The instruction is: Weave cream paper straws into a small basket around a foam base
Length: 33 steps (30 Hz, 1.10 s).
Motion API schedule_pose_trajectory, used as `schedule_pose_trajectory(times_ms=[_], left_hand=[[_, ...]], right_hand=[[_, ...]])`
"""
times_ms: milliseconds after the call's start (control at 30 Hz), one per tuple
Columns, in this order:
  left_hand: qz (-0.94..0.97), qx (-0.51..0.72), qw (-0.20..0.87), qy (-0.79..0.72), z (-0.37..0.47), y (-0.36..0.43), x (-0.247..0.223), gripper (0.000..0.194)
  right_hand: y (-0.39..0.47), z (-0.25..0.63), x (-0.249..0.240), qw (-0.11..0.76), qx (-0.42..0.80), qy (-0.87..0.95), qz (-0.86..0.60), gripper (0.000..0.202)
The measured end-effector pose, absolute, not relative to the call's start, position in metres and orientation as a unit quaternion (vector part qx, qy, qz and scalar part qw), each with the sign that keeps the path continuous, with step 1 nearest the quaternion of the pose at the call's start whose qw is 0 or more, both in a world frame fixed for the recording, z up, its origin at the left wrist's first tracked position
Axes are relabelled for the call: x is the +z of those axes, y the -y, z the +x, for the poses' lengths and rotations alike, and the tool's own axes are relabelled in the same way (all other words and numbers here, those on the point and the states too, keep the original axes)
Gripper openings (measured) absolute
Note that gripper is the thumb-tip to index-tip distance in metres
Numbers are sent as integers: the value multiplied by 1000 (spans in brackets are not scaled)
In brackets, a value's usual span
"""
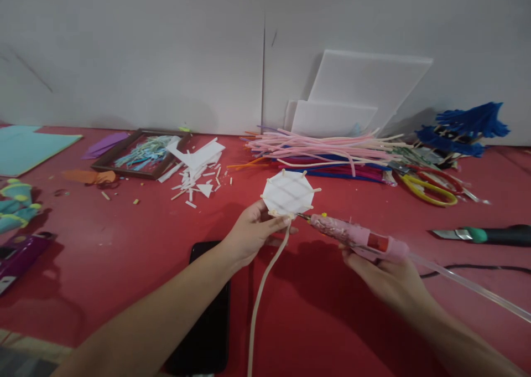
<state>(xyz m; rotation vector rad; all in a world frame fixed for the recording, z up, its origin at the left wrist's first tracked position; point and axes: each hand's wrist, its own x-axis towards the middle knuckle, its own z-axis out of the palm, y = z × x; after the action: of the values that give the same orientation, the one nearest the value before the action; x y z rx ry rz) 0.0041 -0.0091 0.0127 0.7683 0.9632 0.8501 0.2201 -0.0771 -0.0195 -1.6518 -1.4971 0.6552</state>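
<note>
My left hand [251,234] pinches the lower edge of a white octagonal piece [287,192] with thin wooden sticks across it, together with a long cream pipe cleaner [260,299] that hangs down toward me. My right hand [388,280] grips a pink glue gun [359,236]. Its nozzle tip touches the lower edge of the white piece where the pipe cleaner meets it. A clear glue stick [473,288] juts out of the gun's back to the right.
On the red table [124,244] lie a black phone [207,310], white foam scraps [199,172], a framed tray of paper strips [141,153], a pile of pipe cleaners [327,150], yellow and red scissors [431,189], a green-handled cutter [481,235], blue tassels [464,128] and white foam boards [357,94].
</note>
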Motion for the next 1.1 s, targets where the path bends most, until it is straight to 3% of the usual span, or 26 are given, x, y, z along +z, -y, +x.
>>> schedule_pose_trajectory(times_ms=[1100], left_hand=[[346,390,723,-453,5,11,15,31]], right_hand=[[85,219,-16,402,142,689,-586,22]])
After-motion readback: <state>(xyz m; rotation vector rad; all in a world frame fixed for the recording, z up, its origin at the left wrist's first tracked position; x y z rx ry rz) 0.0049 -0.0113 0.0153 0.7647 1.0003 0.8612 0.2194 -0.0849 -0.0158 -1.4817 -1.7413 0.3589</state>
